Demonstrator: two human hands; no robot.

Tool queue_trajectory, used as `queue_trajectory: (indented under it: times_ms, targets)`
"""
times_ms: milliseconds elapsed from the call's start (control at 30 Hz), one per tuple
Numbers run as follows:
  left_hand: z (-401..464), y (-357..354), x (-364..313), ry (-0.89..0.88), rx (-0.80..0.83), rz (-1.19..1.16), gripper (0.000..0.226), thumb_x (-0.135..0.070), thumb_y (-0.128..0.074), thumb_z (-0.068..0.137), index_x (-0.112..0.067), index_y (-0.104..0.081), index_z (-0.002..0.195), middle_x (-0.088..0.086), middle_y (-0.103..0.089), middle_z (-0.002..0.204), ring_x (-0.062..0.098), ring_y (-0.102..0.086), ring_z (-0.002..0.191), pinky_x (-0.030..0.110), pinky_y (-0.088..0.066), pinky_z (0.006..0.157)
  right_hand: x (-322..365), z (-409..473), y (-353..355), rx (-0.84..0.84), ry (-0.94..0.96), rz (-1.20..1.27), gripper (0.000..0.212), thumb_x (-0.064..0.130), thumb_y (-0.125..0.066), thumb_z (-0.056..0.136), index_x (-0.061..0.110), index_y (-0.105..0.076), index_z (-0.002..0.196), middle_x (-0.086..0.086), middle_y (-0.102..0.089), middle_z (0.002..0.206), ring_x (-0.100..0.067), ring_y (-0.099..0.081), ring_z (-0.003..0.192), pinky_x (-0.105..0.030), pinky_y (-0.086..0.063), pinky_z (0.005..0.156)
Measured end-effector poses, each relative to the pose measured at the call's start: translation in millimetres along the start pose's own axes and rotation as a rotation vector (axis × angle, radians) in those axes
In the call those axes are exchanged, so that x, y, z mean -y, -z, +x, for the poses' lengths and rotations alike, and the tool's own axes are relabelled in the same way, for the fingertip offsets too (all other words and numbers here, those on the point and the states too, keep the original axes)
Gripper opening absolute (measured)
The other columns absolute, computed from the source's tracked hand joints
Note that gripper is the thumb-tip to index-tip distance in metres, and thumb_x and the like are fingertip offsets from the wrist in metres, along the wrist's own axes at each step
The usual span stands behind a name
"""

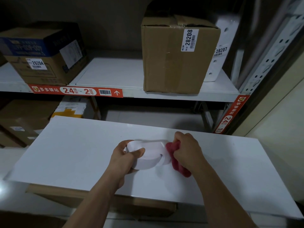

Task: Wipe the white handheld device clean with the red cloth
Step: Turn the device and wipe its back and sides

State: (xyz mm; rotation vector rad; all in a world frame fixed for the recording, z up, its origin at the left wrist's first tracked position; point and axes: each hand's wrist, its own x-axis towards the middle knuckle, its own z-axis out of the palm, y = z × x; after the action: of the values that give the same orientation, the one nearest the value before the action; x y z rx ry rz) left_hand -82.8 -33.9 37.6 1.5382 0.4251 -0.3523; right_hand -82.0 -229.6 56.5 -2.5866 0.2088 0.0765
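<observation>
Your left hand [125, 156] clamps the white device [148, 154]; right hand [185, 150] fists the red cloth [175, 159] against its end. Hard rubbing could twist the device loose onto the counter [74, 153].

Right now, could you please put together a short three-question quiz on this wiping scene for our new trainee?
1. True or false: the red cloth is bunched in the right hand.
2. Which hand grips the white handheld device: A) left hand, B) right hand, C) neither?
3. Fill in: the tall cardboard box on the shelf carries a label reading _____.

Key
1. True; the cloth is pressed against the device's right end.
2. A; the left thumb lies over its top.
3. 28208.
</observation>
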Motion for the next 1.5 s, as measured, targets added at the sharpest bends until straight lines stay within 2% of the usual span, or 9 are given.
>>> queue_trajectory:
  times_ms: [167, 333, 467, 600, 800, 933, 1100, 1200, 1500]
  targets:
    - [1, 0, 0, -0.002, -0.009, 0.011, 0.045, -0.013, -0.073, 0.081, -0.023, -0.054, 0.120, 0.010, -0.054, 0.122, 0.033, -0.056, 0.104, 0.040, -0.060, 0.071, 15, -4, 0, 0.090, 0.163, 0.103, 0.014, 0.027, -0.063, 0.083, 0.020, -0.057, 0.073, -0.001, -0.051, 0.090, -0.019, -0.054, 0.081, -0.030, -0.046, 0.069]
    - [-3, 1, 2, -0.097, 0.047, 0.057, 0.037, -0.012, -0.073, 0.081, -0.029, -0.056, 0.109, 0.005, -0.059, 0.110, 0.024, -0.059, 0.096, 0.041, -0.060, 0.074, 10, 13, -12, -0.107, 0.158, 0.024, 0.007, 0.010, -0.060, 0.075, 0.014, -0.066, 0.077, -0.007, -0.057, 0.090, -0.031, -0.055, 0.082, -0.029, -0.037, 0.069]
    - [-5, 1, 4, -0.163, 0.074, 0.091, 0.033, -0.011, -0.071, 0.082, -0.032, -0.055, 0.101, -0.003, -0.058, 0.102, 0.018, -0.058, 0.093, 0.041, -0.060, 0.077, -3, 20, -18, -0.166, 0.073, -0.088, 0.008, 0.018, -0.056, 0.082, 0.014, -0.060, 0.077, -0.002, -0.055, 0.085, -0.032, -0.055, 0.080, -0.030, -0.032, 0.070]
    - [-2, 5, 5, -0.182, 0.087, 0.125, 0.037, -0.011, -0.072, 0.081, -0.029, -0.056, 0.109, -0.002, -0.057, 0.106, 0.020, -0.057, 0.097, 0.042, -0.060, 0.079, 2, 18, -11, -0.074, 0.137, 0.039, 0.010, 0.013, -0.058, 0.080, 0.020, -0.062, 0.072, 0.001, -0.063, 0.078, -0.029, -0.058, 0.077, -0.035, -0.048, 0.071]
    - [-1, 8, 9, -0.202, 0.117, 0.169, 0.041, -0.012, -0.074, 0.079, -0.030, -0.056, 0.110, -0.001, -0.057, 0.111, 0.021, -0.056, 0.098, 0.039, -0.060, 0.077, 20, 15, -5, 0.010, 0.294, 0.051, 0.024, -0.002, -0.056, 0.070, 0.015, -0.069, 0.080, -0.002, -0.063, 0.085, -0.024, -0.056, 0.084, -0.032, -0.043, 0.076]
    - [0, 7, 10, -0.259, 0.134, 0.239, 0.046, -0.015, -0.078, 0.076, -0.038, -0.055, 0.109, -0.008, -0.054, 0.114, 0.018, -0.054, 0.103, 0.041, -0.059, 0.084, 11, 17, -6, 0.005, 0.265, 0.062, 0.023, -0.004, -0.057, 0.070, 0.013, -0.070, 0.078, 0.001, -0.061, 0.083, -0.024, -0.058, 0.087, -0.037, -0.045, 0.084]
    - [1, 4, 11, -0.266, 0.096, 0.209, 0.045, -0.016, -0.077, 0.077, -0.039, -0.054, 0.109, -0.011, -0.054, 0.110, 0.015, -0.054, 0.099, 0.040, -0.058, 0.084, 5, 15, 3, 0.096, 0.186, 0.146, 0.020, 0.006, -0.063, 0.078, 0.026, -0.061, 0.075, 0.003, -0.060, 0.091, -0.015, -0.055, 0.085, -0.017, -0.042, 0.069]
    - [1, 6, 10, -0.250, 0.097, 0.158, 0.042, -0.016, -0.075, 0.079, -0.037, -0.053, 0.108, -0.010, -0.053, 0.109, 0.014, -0.055, 0.097, 0.037, -0.059, 0.079, 11, 13, 5, 0.143, 0.226, 0.165, 0.020, 0.007, -0.063, 0.077, 0.027, -0.060, 0.081, 0.004, -0.060, 0.094, -0.012, -0.054, 0.086, -0.012, -0.038, 0.069]
    - [2, 12, 10, -0.320, 0.131, 0.325, 0.061, -0.020, -0.084, 0.070, -0.040, -0.048, 0.116, -0.022, -0.052, 0.114, 0.011, -0.053, 0.106, 0.031, -0.055, 0.088, 1, 12, 8, 0.147, 0.089, 0.251, 0.025, 0.006, -0.059, 0.076, 0.028, -0.059, 0.088, 0.006, -0.060, 0.096, -0.009, -0.056, 0.084, -0.019, -0.039, 0.059]
